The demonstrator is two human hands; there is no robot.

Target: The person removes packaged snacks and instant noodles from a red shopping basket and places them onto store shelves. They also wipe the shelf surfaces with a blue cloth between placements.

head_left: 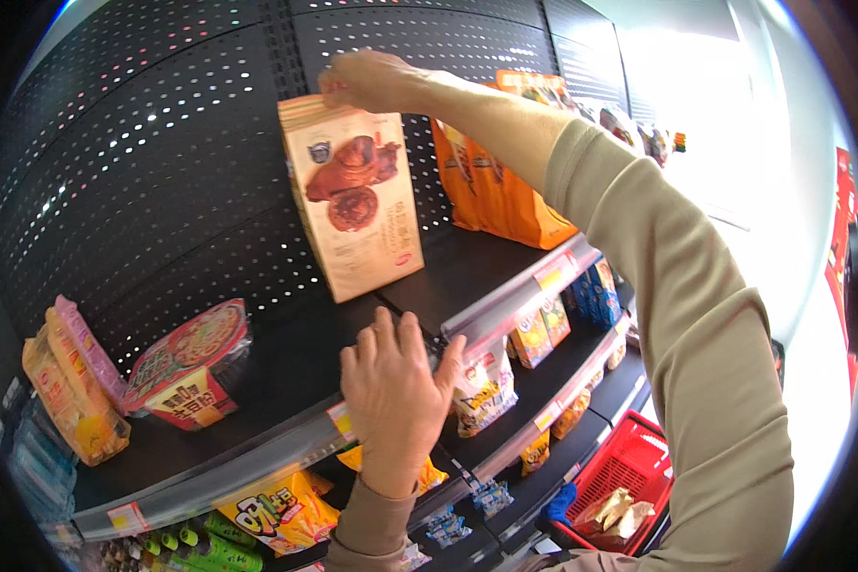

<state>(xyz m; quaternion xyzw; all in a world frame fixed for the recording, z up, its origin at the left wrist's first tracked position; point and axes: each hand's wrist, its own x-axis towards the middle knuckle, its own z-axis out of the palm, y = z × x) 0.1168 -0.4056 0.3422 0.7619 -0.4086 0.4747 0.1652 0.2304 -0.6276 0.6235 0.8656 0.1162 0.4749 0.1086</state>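
My right hand (365, 80) grips the top edge of a tall cream paper food bag (361, 207) with a printed picture of brown food on its front. The bag is upright, close above or on the black top shelf (293, 372); whether its base touches cannot be told. Below it, at the shelf's front edge, my left hand (400, 379) has its fingers spread and holds nothing. An instant noodle bowl (193, 365) stands tilted to the left of the bag, and orange snack bags (500, 186) stand to its right.
Packaged bread (75, 393) and a pink package (89, 350) stand at the far left. A clear price rail (522, 286) edges the shelf. Lower shelves hold a yellow snack bag (282, 511), a white snack bag (486, 390) and small boxes (540, 332). A red basket (622, 457) sits lower right.
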